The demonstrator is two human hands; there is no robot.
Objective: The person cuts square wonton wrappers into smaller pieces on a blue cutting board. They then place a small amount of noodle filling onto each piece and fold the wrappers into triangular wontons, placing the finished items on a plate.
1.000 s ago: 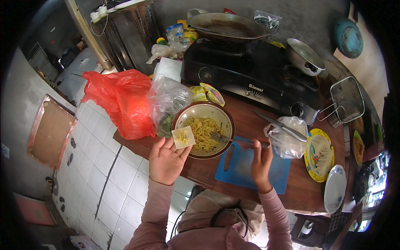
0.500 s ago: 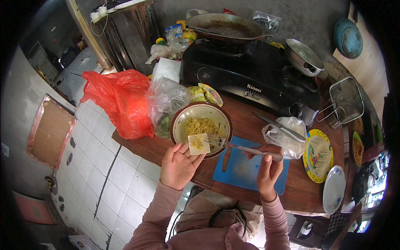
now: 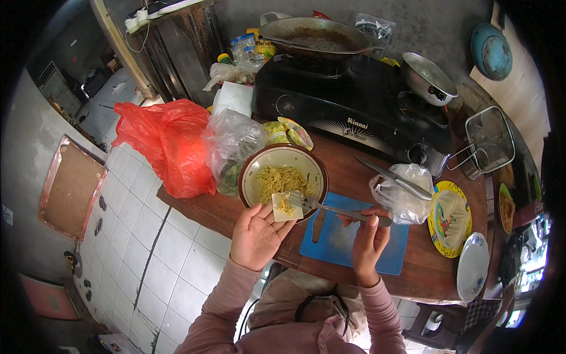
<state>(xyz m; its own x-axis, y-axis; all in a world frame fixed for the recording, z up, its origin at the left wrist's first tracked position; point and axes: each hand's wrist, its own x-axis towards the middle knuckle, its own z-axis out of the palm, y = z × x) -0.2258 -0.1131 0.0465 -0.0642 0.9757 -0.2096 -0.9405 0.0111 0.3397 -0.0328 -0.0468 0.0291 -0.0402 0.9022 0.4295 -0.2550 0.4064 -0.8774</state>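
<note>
My left hand (image 3: 253, 241) is palm up, with a pale square dough wrapper (image 3: 282, 216) resting on its outstretched fingers. A small heap of yellow noodles (image 3: 286, 206) lies on the wrapper. My right hand (image 3: 368, 241) grips a metal fork (image 3: 348, 212) by its handle. The fork's tines touch or hover just over that heap; I cannot tell which. Right behind the wrapper stands a brown-rimmed bowl (image 3: 243, 171) holding more noodles (image 3: 280, 179). Beneath my right hand lies a blue cutting board (image 3: 386, 248).
A knife (image 3: 408, 184) rests on a clear plastic bag (image 3: 389, 203). Right of it are a yellow plate (image 3: 437, 239) with pale strips or wrappers and a white plate (image 3: 473, 271). A black stove (image 3: 348, 109) carries a wok (image 3: 318, 38) and pot (image 3: 427, 76). A red bag (image 3: 168, 147) stands left.
My right hand and the fork have shifted a little left and down. My left hand and the wrapper have moved slightly right. The noodles remain on the wrapper.
</note>
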